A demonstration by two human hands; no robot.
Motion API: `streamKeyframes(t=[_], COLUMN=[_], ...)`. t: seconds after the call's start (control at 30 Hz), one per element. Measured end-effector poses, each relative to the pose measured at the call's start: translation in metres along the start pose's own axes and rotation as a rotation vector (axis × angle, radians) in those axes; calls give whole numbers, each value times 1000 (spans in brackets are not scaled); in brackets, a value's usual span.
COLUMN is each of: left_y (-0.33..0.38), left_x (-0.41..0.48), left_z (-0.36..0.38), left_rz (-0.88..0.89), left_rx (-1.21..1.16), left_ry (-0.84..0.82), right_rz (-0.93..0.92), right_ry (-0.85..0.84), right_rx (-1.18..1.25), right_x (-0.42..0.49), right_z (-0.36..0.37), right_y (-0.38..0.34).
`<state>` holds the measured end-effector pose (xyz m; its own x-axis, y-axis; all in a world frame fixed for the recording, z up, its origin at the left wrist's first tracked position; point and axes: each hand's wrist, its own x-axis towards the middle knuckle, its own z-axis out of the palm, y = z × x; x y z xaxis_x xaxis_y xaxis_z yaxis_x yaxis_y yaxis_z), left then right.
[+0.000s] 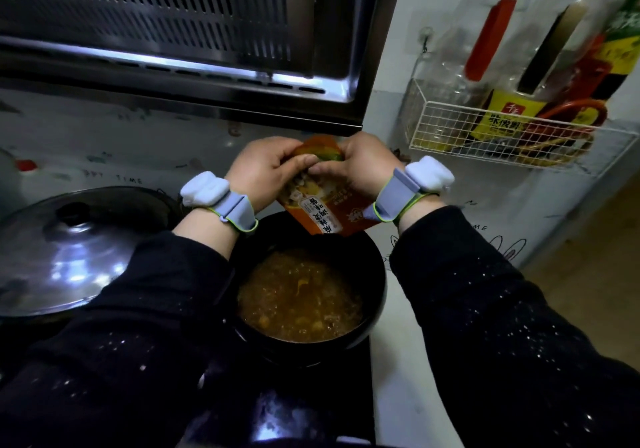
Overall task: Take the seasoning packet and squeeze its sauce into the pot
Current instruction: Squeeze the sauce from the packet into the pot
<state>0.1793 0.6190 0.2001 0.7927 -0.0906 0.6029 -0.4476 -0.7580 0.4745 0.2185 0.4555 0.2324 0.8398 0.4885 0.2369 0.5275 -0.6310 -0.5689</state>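
Both hands are gripping an orange seasoning packet point(323, 205) above the far rim of a black pot point(375, 274). The left hand point(266, 170) and right hand point(360, 167) are pinching the packet's upper end with fingers closed around it, while its lower end is hanging over the pot. Orange-brown broth point(298, 295) is bubbling inside the pot. A steel lid point(69, 250) is lying left of the pot. A white wire rack point(502, 136) holding sauce bottles point(509, 108) is hanging on the wall, right of and beyond the pot. A range hood point(173, 32) is sitting above and behind the pot.
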Motion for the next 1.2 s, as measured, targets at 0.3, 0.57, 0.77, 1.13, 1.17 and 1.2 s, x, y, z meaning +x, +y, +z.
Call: streamKeyframes(t=[0.3, 0.57, 0.77, 1.13, 1.17, 1.2], left_y=[-8, -14, -17, -16, -15, -15], left_x=[3, 5, 4, 1, 1, 0], left_z=[13, 17, 20, 13, 14, 14], left_rz=[-83, -168, -197, -289, -287, -287], left_rx=[-130, -242, -265, -412, -415, -421], left_ry=[128, 149, 166, 172, 177, 181], right_rz=[126, 177, 217, 201, 209, 219], right_ry=[-3, 28, 104, 49, 42, 32], right_rx=[218, 142, 134, 27, 31, 39], right_x=[-3, -5, -5, -3, -3, -3], right_z=[10, 19, 27, 25, 25, 25], right_y=[21, 43, 49, 50, 50, 50])
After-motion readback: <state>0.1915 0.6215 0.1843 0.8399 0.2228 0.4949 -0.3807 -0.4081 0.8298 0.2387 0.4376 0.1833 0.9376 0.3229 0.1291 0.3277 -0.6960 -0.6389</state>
